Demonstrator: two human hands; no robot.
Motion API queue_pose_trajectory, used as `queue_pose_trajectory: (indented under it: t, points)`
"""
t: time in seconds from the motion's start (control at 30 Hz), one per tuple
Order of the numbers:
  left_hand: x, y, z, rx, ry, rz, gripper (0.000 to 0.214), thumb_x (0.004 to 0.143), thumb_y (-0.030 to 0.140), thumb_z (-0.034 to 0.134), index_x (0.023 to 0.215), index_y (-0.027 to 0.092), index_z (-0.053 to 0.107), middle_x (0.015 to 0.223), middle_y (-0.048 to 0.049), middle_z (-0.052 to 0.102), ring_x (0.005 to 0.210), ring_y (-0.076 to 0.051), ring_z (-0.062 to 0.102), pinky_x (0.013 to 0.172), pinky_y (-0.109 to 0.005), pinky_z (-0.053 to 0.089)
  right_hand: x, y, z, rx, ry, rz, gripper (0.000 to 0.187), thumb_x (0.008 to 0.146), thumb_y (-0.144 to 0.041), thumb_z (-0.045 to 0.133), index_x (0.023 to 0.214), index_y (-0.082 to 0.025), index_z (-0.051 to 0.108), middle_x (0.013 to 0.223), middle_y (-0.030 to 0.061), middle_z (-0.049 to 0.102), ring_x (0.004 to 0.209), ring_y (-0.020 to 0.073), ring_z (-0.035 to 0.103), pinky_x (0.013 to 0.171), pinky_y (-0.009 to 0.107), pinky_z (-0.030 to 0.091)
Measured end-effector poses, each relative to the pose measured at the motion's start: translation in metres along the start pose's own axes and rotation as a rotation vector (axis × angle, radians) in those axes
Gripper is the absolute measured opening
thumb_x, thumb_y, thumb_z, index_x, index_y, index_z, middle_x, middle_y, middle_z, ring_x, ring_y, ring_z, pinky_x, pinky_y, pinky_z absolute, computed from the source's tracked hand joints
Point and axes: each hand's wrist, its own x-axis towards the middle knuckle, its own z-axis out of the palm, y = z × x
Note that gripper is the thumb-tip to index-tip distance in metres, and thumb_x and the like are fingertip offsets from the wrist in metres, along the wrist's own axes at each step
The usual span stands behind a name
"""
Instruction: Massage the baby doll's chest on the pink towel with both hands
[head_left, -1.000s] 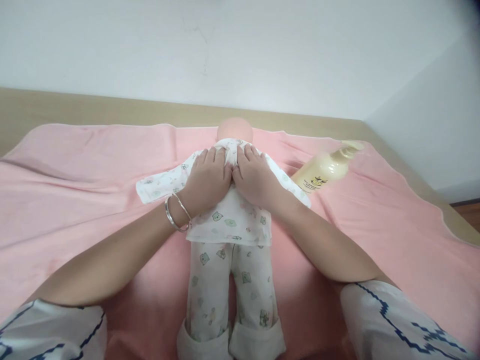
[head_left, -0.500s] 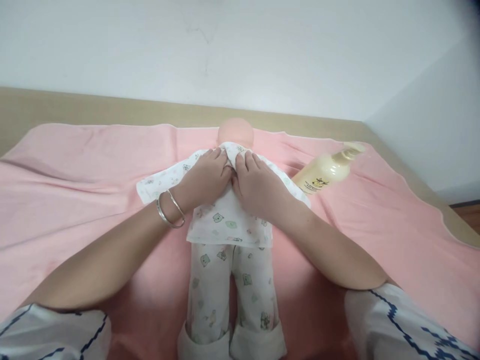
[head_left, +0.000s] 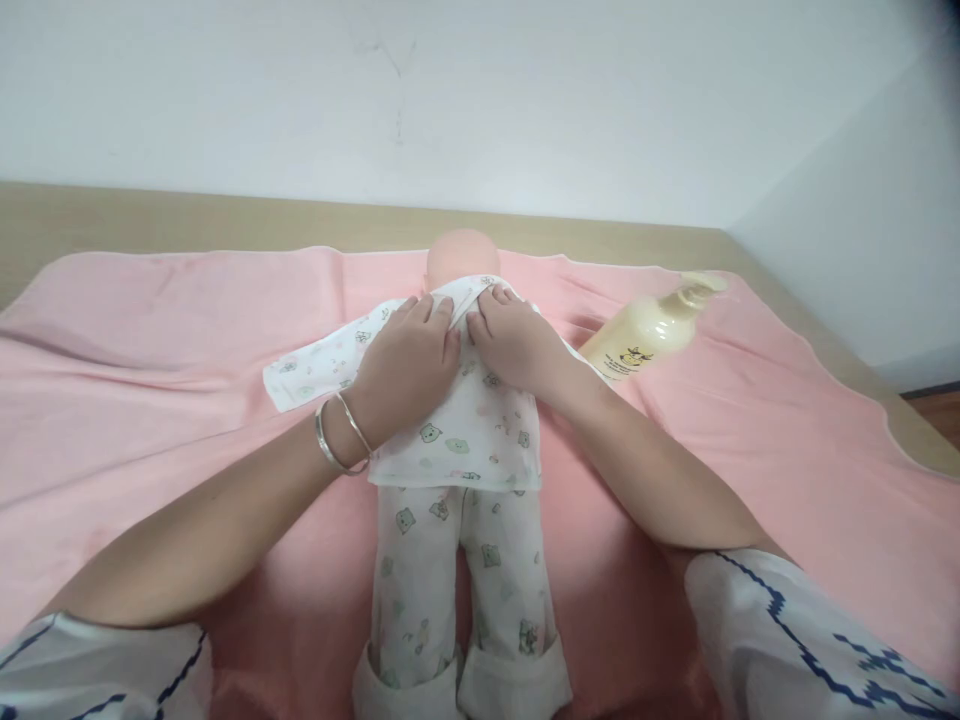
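Left hand (head_left: 409,360) lay palm down on the upper part of a printed shirt (head_left: 480,455) worn by a doll (head_left: 463,255), its fingers stretched out, slightly parted, and visibly clasping nothing. Just beside it, the right hand (head_left: 517,345) rested on the same cloth, fingers bent a little more, the tips near a slanting fold; whether they pinched that fold could not be told. Between the two hands a narrow strip of cloth showed.

Doing this well, in my judgement, called for light, even weight from both hands, with the fingertips easing the fold flat rather than tugging it towards the neck, since thin cloth like this would probably ruck up under a hard push.

Behind the left hand sat a silver bangle (head_left: 322,440); from there the left forearm (head_left: 225,520) and, opposite, the right forearm (head_left: 645,465) slanted in from wide apart, making a rough V over the doll. Nearer the person than both hands were its printed trousers (head_left: 420,590). Out past the right hand, a pump bottle (head_left: 637,340) slanted beside the shirt. Under everything, spreading well beyond the hands, was a pink blanket (head_left: 150,340) on the table (head_left: 225,212).
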Motion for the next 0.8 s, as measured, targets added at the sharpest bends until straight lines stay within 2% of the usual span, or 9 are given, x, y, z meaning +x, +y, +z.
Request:
queue_pose_trajectory:
  t: [0.1,0.23,0.33,0.47,0.53,0.6,0.67,0.73,0.8]
  points:
    - [-0.005,0.008,-0.003,0.008,-0.041,0.019,0.051,0.107,0.023,0.027,0.143,0.002,0.055,0.139,-0.0226,0.062,0.136,-0.034,0.055,0.122,-0.052,0.045,0.004,0.002,0.000,0.026,-0.004,0.038,0.049,0.112,-0.022,0.025,0.146,0.001,0.052,0.155,0.0289,0.053,0.147,0.0381,0.049,0.119,0.059,0.043]
    - [-0.001,0.008,-0.009,-0.051,-0.073,0.014,0.037,0.104,0.020,0.031,0.119,0.010,0.063,0.121,-0.0184,0.066,0.117,-0.032,0.061,0.112,-0.051,0.051,-0.002,-0.002,-0.003,-0.015,-0.006,0.014,0.051,0.112,-0.021,0.025,0.150,0.004,0.049,0.158,0.0301,0.050,0.147,0.0387,0.049,0.120,0.057,0.043]
    - [0.009,-0.001,-0.014,-0.117,-0.115,-0.061,0.025,0.104,0.024,0.035,0.100,0.018,0.059,0.108,-0.0139,0.067,0.105,-0.029,0.062,0.104,-0.049,0.053,-0.014,-0.010,-0.003,-0.099,0.011,-0.021,0.056,0.112,-0.022,0.026,0.157,0.008,0.040,0.157,0.0333,0.050,0.146,0.0398,0.051,0.120,0.056,0.043]
    - [0.020,-0.016,-0.012,-0.158,-0.198,-0.214,0.025,0.105,0.034,0.036,0.093,0.020,0.054,0.102,-0.0122,0.068,0.097,-0.028,0.064,0.096,-0.048,0.054,-0.032,-0.020,-0.007,-0.207,-0.004,-0.096,0.060,0.104,-0.019,0.050,0.156,0.008,0.040,0.160,0.0331,0.046,0.152,0.0399,0.044,0.124,0.048,0.039]
    - [0.021,-0.018,-0.008,-0.083,-0.174,-0.181,0.029,0.105,0.032,0.032,0.097,0.017,0.056,0.106,-0.0155,0.068,0.100,-0.030,0.064,0.098,-0.050,0.054,-0.034,-0.022,-0.014,-0.186,-0.037,-0.144,0.054,0.099,-0.014,0.056,0.149,0.002,0.050,0.157,0.0299,0.051,0.150,0.0387,0.046,0.122,0.046,0.042]
    - [0.016,-0.013,-0.006,0.057,-0.140,-0.059,0.036,0.105,0.027,0.026,0.100,0.014,0.059,0.109,-0.0204,0.067,0.107,-0.035,0.063,0.101,-0.054,0.052,-0.031,-0.019,-0.023,-0.090,-0.071,-0.121,0.038,0.101,-0.014,0.050,0.136,-0.004,0.061,0.141,0.0246,0.064,0.138,0.0347,0.058,0.112,0.043,0.049]
    - [0.007,-0.003,-0.007,0.176,-0.123,0.029,0.041,0.104,0.024,0.023,0.098,0.012,0.062,0.105,-0.0232,0.067,0.108,-0.038,0.063,0.099,-0.057,0.052,-0.024,-0.015,-0.028,0.014,-0.089,-0.051,0.031,0.105,-0.017,0.041,0.122,-0.009,0.066,0.122,0.0191,0.071,0.120,0.0307,0.066,0.099,0.039,0.054]
    - [-0.002,0.007,-0.011,0.206,-0.111,0.023,0.039,0.103,0.024,0.027,0.091,0.014,0.062,0.094,-0.0209,0.066,0.099,-0.038,0.065,0.092,-0.056,0.054,-0.016,-0.010,-0.026,0.047,-0.093,0.008,0.032,0.106,-0.018,0.037,0.116,-0.010,0.067,0.117,0.0183,0.071,0.114,0.0308,0.067,0.093,0.039,0.055]
    - [-0.008,0.014,-0.014,0.164,-0.080,-0.012,0.031,0.101,0.024,0.036,0.080,0.019,0.058,0.084,-0.0159,0.063,0.089,-0.035,0.066,0.085,-0.053,0.056,-0.011,-0.008,-0.018,0.015,-0.044,0.032,0.036,0.107,-0.017,0.035,0.123,-0.005,0.065,0.126,0.0223,0.069,0.123,0.0335,0.064,0.101,0.043,0.054]
